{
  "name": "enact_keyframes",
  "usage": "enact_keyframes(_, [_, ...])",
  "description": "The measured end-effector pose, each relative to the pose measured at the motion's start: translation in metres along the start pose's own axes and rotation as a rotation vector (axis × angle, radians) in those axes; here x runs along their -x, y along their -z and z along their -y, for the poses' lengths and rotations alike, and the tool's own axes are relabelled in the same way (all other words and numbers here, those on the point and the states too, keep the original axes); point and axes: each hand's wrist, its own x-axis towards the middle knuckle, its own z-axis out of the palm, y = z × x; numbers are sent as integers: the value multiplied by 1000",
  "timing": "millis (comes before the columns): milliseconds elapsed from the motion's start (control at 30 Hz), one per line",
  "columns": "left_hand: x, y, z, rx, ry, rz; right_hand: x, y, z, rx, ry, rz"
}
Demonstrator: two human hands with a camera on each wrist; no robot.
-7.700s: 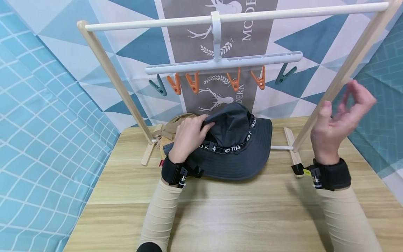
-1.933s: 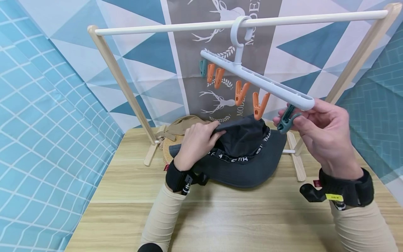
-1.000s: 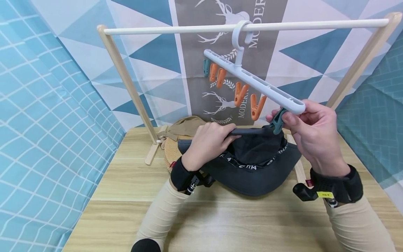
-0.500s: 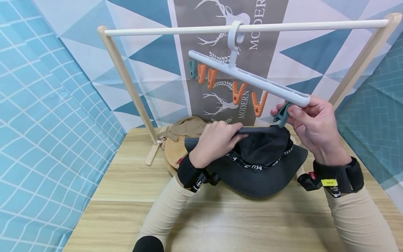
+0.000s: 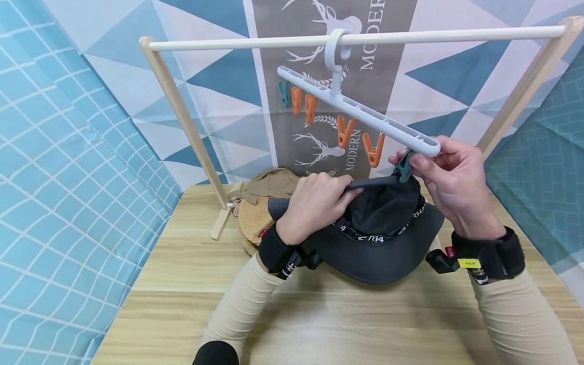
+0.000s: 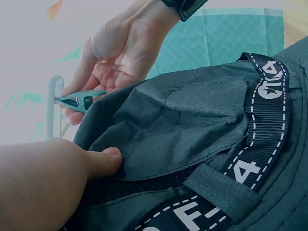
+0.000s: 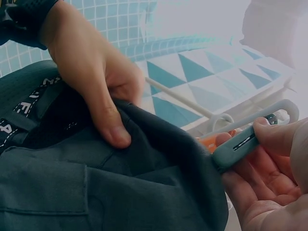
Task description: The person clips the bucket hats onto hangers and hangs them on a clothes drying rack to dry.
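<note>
The bench (image 5: 182,304) extends beneath and in front of the dark hat (image 5: 378,261); the rack (image 5: 456,36) has its bar above that hat, and a straw hat (image 5: 253,223) lies at its left. The dark hat itself is held up by its top edge. The hanger (image 5: 378,119) slants above it, near end lowest. At the hat's top edge, the left hand (image 5: 315,205) pinches the fabric; at its right end, the fingers of the right hand (image 5: 458,180) pinch the green clip (image 5: 403,166), which meets the edge. Bite unconfirmed. Step in hand, as judged: clipping the hat's right end. Next move calls for seating fabric between the jaws, then easing finger pressure while the left hand keeps the edge steady.
</note>
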Motion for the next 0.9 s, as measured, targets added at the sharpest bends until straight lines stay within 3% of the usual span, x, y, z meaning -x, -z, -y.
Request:
enact_keyframes(567, [-2,9,0,-1,-16,-52,-3,0,-2,102,-10,3])
enact_keyframes(900, [0,8,0,4,-18,-57,0,3,2,133,-22,54])
